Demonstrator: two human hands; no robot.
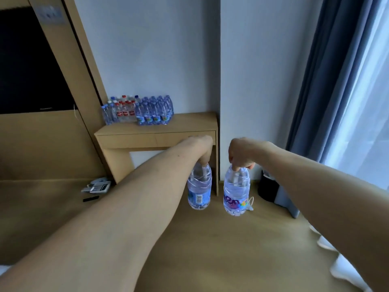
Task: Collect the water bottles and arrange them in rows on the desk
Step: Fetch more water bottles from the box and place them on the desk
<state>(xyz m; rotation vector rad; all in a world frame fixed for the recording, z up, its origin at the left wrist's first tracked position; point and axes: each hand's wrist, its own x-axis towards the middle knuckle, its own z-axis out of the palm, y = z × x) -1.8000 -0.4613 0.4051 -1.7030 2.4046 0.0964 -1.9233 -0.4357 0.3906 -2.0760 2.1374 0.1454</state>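
Two water bottles hang in the air, one in each hand. The left hand [203, 149] grips the left bottle [199, 187] by its neck from above, fingers curled round the top; the right hand [242, 153] holds the right bottle [235, 192] the same way. Both bottles hang upright, near each other but apart, the right one at 3 o'clock of the left one, over the wooden floor [210, 249]. The desk [189, 123] stands at 12 o'clock beyond the hands, against the white wall. On its top, toward the 9 o'clock end, a group of bottles [139, 110] stands in tight rows: blue-label ones on the 3 o'clock side, red-label ones approx. in the middle. A grey curtain [328, 81] hangs at 2 o'clock, & a black bin [268, 187] stands on the floor at 3 o'clock of the right bottle.
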